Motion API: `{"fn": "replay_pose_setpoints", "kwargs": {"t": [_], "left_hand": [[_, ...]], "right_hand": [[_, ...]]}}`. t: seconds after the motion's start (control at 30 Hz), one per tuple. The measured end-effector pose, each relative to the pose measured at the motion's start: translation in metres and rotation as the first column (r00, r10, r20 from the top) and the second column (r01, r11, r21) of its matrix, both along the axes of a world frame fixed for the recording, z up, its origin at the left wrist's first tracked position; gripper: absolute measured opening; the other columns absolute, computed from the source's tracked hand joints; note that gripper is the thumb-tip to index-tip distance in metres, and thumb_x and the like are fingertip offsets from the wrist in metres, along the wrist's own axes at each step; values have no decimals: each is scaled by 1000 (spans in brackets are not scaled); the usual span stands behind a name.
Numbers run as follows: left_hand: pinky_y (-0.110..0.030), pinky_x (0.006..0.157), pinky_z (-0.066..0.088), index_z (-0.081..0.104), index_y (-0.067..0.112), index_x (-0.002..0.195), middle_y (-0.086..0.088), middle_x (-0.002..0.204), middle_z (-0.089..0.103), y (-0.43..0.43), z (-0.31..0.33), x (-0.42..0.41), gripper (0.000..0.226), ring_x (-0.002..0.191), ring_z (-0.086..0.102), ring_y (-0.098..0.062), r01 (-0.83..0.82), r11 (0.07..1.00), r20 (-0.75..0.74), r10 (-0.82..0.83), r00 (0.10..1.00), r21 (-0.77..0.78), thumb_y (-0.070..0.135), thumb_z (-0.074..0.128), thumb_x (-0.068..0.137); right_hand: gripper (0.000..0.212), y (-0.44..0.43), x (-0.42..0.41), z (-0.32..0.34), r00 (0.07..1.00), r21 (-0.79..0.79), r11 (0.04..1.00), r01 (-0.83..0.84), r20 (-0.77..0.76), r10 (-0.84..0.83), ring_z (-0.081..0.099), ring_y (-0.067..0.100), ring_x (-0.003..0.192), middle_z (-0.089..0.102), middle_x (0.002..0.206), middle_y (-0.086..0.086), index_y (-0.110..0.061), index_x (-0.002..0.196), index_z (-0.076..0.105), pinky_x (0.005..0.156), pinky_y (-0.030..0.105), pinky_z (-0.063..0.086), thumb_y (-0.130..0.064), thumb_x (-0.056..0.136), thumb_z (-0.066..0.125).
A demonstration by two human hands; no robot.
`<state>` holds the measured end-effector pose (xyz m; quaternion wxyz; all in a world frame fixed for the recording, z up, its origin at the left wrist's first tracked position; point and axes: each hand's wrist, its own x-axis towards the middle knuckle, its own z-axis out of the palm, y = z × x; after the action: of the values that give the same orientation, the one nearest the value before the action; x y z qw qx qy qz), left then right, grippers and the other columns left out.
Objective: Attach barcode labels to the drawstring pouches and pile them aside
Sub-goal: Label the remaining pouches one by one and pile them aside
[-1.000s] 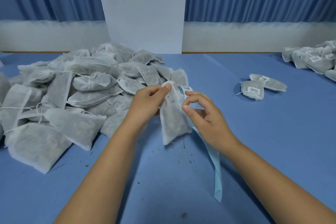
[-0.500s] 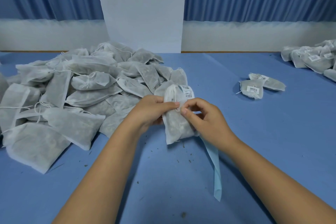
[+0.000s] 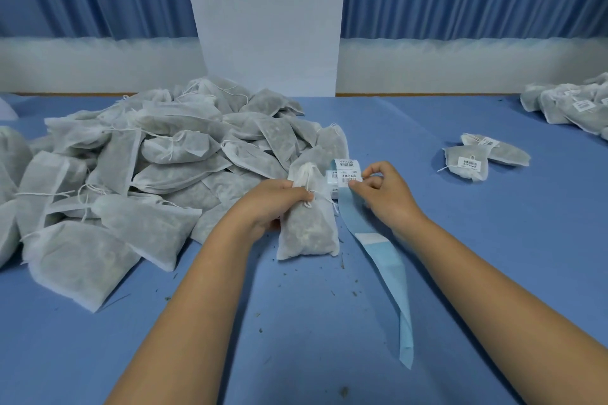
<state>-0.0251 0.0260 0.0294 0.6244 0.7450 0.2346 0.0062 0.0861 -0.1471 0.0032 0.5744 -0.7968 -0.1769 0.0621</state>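
Observation:
My left hand [image 3: 274, 202] grips a white drawstring pouch [image 3: 309, 227] by its tied neck, its bottom resting on the blue table. My right hand [image 3: 383, 196] pinches a barcode label [image 3: 349, 177] at the top of a blue backing strip [image 3: 385, 260], just right of the pouch. The strip trails down the table toward me. A second label [image 3: 345, 164] sits above the pinched one on the strip.
A big heap of unlabelled pouches [image 3: 138, 174] fills the left. Two labelled pouches [image 3: 473, 158] lie at centre right. A pile of labelled pouches [image 3: 572, 105] sits at the far right edge. Small crumbs dot the blue table [image 3: 296, 322].
The label strip has come away from the pouch's front and now stands to its right. My left hand has shifted its grip to the pouch's neck.

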Motion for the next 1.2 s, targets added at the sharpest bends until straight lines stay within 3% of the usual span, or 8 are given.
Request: {"fn": "replay_pose_setpoints", "kwargs": {"t": [0.13,0.2,0.37,0.53,0.8,0.9,1.03,1.2], "left_hand": [[-23,64,54,68,15,83,-2,87,74,3,-1,1,7,76,70,-12,67,994,43,-64,997,-81,17,67,89],[-21,59,53,68,18,77,2,80,74,2,-3,0,12,71,70,-8,107,989,47,-102,994,-106,17,68,89],[-29,79,57,71,15,87,-2,88,76,-3,-7,1,2,82,73,-13,173,974,55,-166,985,-147,16,70,88],[-31,81,56,76,17,86,-4,95,77,-5,-13,1,6,87,73,-17,234,967,22,-233,972,-102,16,70,88],[-26,77,52,76,10,101,-5,95,74,-7,-15,-2,14,88,69,-16,341,940,65,-341,938,-1,18,68,93],[-26,80,54,77,14,97,-4,96,75,-7,-13,-3,11,90,70,-15,334,942,106,-334,937,21,17,67,93],[-23,79,54,77,17,98,-3,98,76,-10,-12,-4,11,92,71,-13,371,929,131,-370,920,17,15,67,93],[-24,85,56,76,17,102,-4,103,77,-17,-13,-3,14,97,71,-13,362,932,192,-352,916,-20,13,65,94]], "right_hand": [[18,-10,-15,1,995,28,998,-61,79,59,54,9,54,63,84,-7,-22,90,53,57,21,43,-11,91,67],[18,-15,-23,2,995,39,998,-53,81,50,58,11,55,64,85,-7,-25,90,56,54,18,43,-11,90,68],[30,-31,-34,3,997,-22,998,-58,55,60,61,0,52,71,81,-9,-29,97,60,50,13,42,-11,81,78],[27,-32,-37,5,997,-23,997,-77,25,77,58,0,49,70,62,-9,-28,95,65,49,14,44,-8,82,77],[22,-30,-39,5,994,35,993,-110,-6,110,70,13,71,74,73,9,-28,93,71,83,39,56,-8,84,75],[25,-30,-41,6,993,51,992,-119,-15,120,69,11,68,74,71,7,-29,98,70,77,36,56,-9,84,75],[35,-31,-42,7,992,80,989,-125,18,124,60,1,53,67,86,4,-33,102,63,53,16,45,-6,83,75],[34,-32,-40,6,983,6,983,-185,13,185,54,11,55,61,57,1,-36,101,65,60,24,47,-9,82,73]]}}
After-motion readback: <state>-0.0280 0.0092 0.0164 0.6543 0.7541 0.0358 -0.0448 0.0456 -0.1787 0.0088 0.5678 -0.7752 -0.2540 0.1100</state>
